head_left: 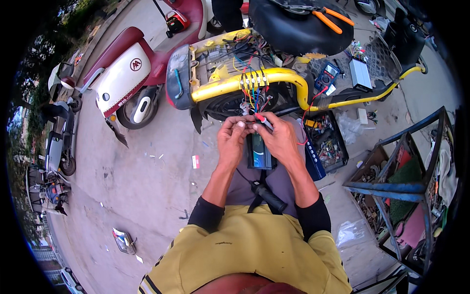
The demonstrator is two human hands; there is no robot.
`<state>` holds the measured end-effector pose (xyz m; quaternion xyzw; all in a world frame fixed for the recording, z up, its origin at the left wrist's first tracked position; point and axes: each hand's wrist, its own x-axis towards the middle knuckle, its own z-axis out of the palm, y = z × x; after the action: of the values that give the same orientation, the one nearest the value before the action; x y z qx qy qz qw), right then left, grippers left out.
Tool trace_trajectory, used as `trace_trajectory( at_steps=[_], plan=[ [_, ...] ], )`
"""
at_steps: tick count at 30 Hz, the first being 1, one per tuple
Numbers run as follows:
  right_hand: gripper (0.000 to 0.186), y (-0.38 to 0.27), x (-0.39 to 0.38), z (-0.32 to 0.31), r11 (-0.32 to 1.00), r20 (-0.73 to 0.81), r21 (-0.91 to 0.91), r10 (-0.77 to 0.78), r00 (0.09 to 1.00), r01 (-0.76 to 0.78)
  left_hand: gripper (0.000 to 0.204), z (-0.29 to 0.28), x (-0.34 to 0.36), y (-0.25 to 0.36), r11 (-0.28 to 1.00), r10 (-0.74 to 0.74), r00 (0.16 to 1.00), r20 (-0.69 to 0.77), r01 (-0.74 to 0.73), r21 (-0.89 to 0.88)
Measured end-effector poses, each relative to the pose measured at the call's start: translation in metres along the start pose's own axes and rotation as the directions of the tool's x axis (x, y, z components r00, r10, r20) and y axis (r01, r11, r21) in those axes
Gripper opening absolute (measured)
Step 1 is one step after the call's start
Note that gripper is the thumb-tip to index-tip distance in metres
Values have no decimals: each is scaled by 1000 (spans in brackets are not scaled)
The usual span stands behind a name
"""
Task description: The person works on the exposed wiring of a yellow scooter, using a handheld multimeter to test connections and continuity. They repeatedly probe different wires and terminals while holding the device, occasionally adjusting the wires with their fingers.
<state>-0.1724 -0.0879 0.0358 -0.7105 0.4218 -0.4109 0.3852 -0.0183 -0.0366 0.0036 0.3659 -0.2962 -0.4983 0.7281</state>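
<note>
My left hand (232, 137) and my right hand (280, 138) meet fingertip to fingertip over my lap, below the yellow frame (220, 89) of an opened scooter. Between the right thumb and fingers is a red and white test probe (261, 118). The left fingers are pinched together on something thin that I cannot make out. Colored wires (254, 98) hang from the frame just beyond both hands. Under the hands, a black box with a blue label (259, 153) rests on my lap. Nearer me lies a black throttle grip (268, 196) with its cable.
A blue multimeter (328, 74) with a red lead and a silver controller box (360, 74) lie on the scooter's footboard. Orange-handled pliers (333, 20) rest on the black seat (289, 36). At right stand a parts tray (327, 139) and a metal rack (399, 187); a red-white scooter (125, 73) is left.
</note>
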Motion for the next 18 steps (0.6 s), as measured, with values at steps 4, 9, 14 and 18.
trace_trajectory(
  at_steps=[4,9,14,18],
  plan=[
    [26,-1,6,1,995,31,-104,1,1000,3,15,-7,-1,-1,996,25,1000,-19,-23,87],
    [24,6,1,5,997,96,-83,0,995,8,17,-17,0,-6,989,21,1000,-21,-18,148],
    [20,8,-2,7,999,84,-29,-38,996,40,17,-17,0,-6,982,55,998,-18,-51,179],
    [20,8,-2,5,999,98,16,46,994,-47,17,-24,1,-10,978,117,988,-99,-98,183]
  ],
)
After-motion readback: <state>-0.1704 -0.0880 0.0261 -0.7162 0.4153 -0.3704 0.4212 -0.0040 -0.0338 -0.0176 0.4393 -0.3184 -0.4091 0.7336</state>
